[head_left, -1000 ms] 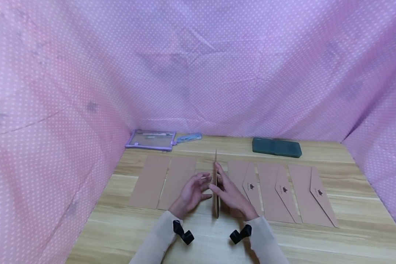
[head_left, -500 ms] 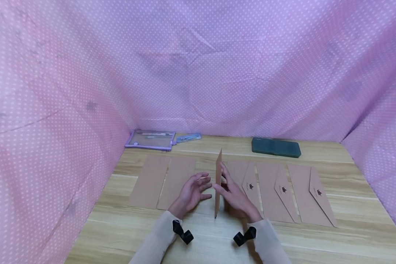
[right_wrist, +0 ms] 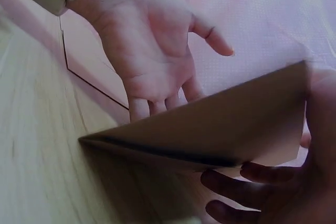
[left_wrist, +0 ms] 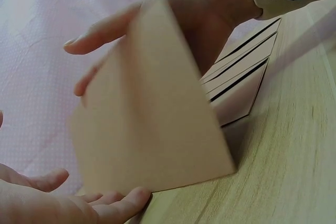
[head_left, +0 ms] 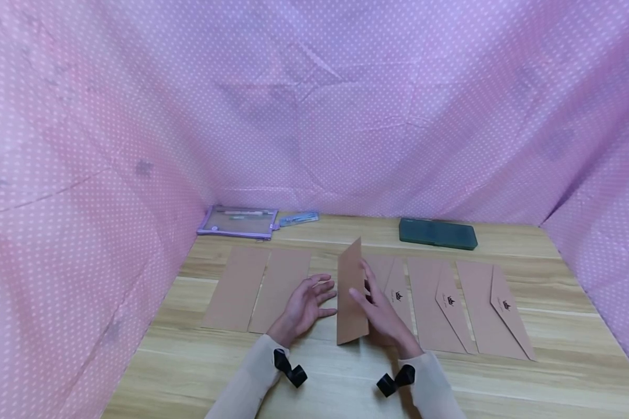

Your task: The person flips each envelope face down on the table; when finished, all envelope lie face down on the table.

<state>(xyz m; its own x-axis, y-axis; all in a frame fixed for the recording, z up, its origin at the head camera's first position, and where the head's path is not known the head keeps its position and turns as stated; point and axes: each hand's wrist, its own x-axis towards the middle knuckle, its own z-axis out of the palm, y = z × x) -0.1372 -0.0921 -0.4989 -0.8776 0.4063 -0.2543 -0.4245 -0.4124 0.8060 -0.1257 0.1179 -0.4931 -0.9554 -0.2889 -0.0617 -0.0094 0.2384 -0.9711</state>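
Observation:
My right hand (head_left: 385,319) pinches a brown kraft envelope (head_left: 349,299) by its right side, thumb on the plain face and fingers behind. It stands tilted on edge above the table, plain face turned left. My left hand (head_left: 301,305) is held just left of it, fingers spread and slightly bent, gripping nothing. In the left wrist view, left fingertips (left_wrist: 137,196) lie close to the envelope's lower edge; contact is unclear. Two plain-faced envelopes (head_left: 236,291) lie flat at left. Three envelopes with pointed flaps and dark crown prints (head_left: 440,302) lie flat at right, the nearest partly hidden by my right hand.
Along the back of the wooden table (head_left: 178,372) are a purple-edged clear zip pouch (head_left: 241,227) with pens, a small blue packet (head_left: 300,219), and a dark green case (head_left: 438,234). Pink dotted cloth (head_left: 314,116) encloses the back and sides.
The held envelope has turned from edge-on to showing its plain face toward the left. My right hand has shifted slightly right with it, while my left hand has stayed almost still.

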